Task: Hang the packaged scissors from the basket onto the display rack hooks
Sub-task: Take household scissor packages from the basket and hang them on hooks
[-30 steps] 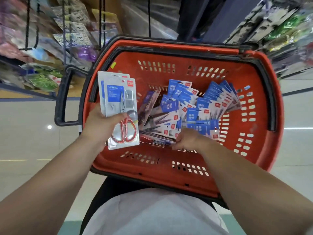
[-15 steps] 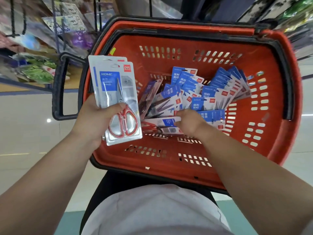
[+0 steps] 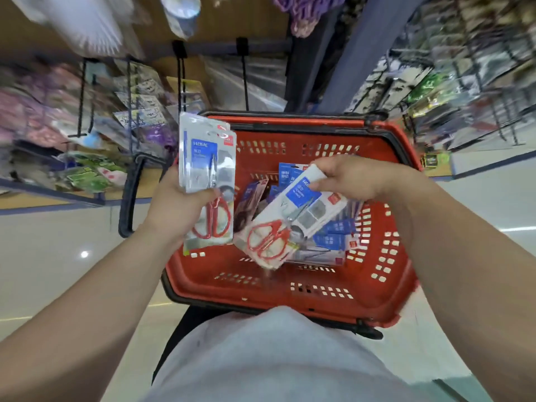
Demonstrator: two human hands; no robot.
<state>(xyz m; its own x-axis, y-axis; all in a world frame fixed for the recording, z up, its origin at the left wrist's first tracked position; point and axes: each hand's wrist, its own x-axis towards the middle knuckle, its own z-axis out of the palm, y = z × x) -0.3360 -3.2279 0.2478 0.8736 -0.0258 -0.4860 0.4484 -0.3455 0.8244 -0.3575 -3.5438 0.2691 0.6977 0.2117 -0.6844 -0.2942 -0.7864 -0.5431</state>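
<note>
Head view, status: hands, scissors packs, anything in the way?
Left hand grips upright stack of packs. Right hand pinches one pack, tilted, above the red basket. More packs inside. Rack behind blurred; no obstruction seen.

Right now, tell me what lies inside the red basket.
Blue-labelled scissor packs heaped toward the basket's right side. The right hand and the pack it holds hide part of the heap.

Forearms (image 3: 87, 300) bare to the frame edge. The left hand (image 3: 174, 211) and right hand (image 3: 355, 178) bare too. Torso: plain pale grey shirt (image 3: 275, 358), smooth fabric.
</note>
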